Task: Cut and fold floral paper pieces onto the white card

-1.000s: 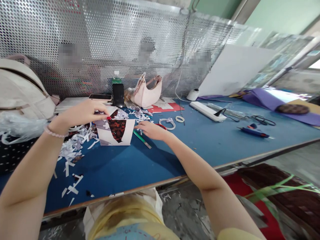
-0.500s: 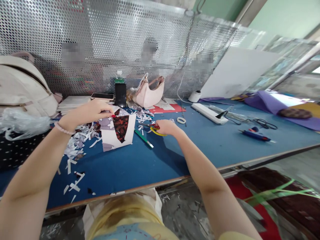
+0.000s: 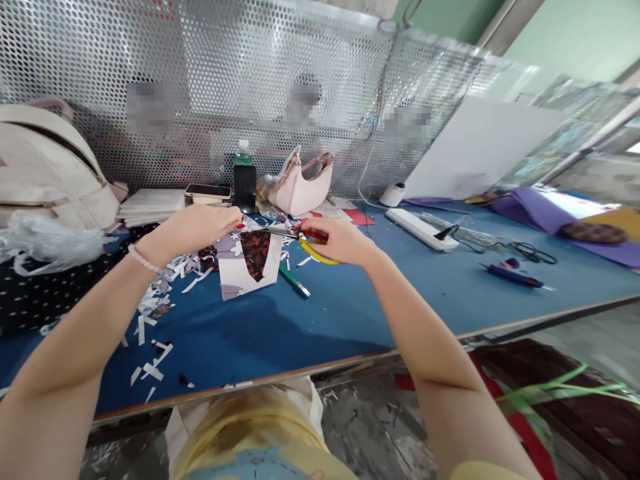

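In my left hand (image 3: 210,223) I pinch the top edge of a patterned sheet (image 3: 235,279), white and lilac, with a dark red-and-black floral piece (image 3: 255,253) on its face. The sheet hangs tilted above the table. My right hand (image 3: 345,240) is closed round the red and yellow handles of a pair of scissors (image 3: 315,252). Their blades point left and lie at the sheet's upper edge; whether they are parted I cannot tell. Below and to the right of the sheet, a green pen-like tool (image 3: 296,281) lies on the table.
Paper scraps (image 3: 150,303) litter the blue table (image 3: 320,340) at left. Behind stand a white backpack (image 3: 55,167), a phone (image 3: 207,192), a bottle (image 3: 243,153) and a pale pink bag (image 3: 305,190). A power strip (image 3: 420,228) and a blue tool (image 3: 513,273) lie at right.
My right hand has brought the scissors left and up, from beside the sheet to its upper edge. My left hand has shifted slightly right with the sheet.
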The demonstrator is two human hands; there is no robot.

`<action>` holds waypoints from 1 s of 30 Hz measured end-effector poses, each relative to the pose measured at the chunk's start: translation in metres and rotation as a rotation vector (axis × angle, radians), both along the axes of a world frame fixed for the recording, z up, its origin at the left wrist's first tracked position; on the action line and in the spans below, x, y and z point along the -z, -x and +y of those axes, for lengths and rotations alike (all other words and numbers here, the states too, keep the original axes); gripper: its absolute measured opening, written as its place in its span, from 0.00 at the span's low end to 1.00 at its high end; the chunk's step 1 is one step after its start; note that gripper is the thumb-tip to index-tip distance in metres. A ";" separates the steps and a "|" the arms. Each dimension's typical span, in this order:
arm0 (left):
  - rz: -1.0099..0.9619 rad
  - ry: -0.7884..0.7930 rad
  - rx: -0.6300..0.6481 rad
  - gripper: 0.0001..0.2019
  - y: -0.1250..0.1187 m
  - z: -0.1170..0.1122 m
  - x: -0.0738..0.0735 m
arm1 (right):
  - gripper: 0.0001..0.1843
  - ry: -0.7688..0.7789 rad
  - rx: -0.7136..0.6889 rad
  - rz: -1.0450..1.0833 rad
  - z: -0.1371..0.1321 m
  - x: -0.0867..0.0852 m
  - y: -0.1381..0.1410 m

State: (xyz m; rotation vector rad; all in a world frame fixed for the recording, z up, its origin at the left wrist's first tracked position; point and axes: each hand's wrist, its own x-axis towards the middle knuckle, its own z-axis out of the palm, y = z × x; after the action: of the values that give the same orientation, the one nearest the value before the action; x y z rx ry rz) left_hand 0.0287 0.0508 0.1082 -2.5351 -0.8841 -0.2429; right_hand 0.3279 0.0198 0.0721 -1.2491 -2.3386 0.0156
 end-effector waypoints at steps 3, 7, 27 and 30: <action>0.047 -0.050 0.000 0.17 -0.002 -0.004 -0.001 | 0.12 -0.003 0.005 -0.087 -0.001 -0.013 0.001; 0.052 -0.066 0.038 0.16 -0.003 -0.008 -0.003 | 0.12 -0.002 -0.023 -0.171 -0.002 -0.026 0.009; 0.004 -0.329 0.335 0.10 0.003 -0.003 0.004 | 0.15 -0.005 0.019 -0.324 -0.011 -0.042 0.022; -0.004 -0.354 0.370 0.11 0.002 -0.002 0.004 | 0.14 -0.009 0.004 -0.331 -0.011 -0.043 0.026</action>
State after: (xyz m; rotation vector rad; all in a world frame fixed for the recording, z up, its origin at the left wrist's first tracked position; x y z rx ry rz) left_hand 0.0265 0.0487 0.1045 -2.3406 -0.3265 -0.4733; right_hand 0.3018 0.0090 0.1146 -1.3363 -2.6101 -0.2180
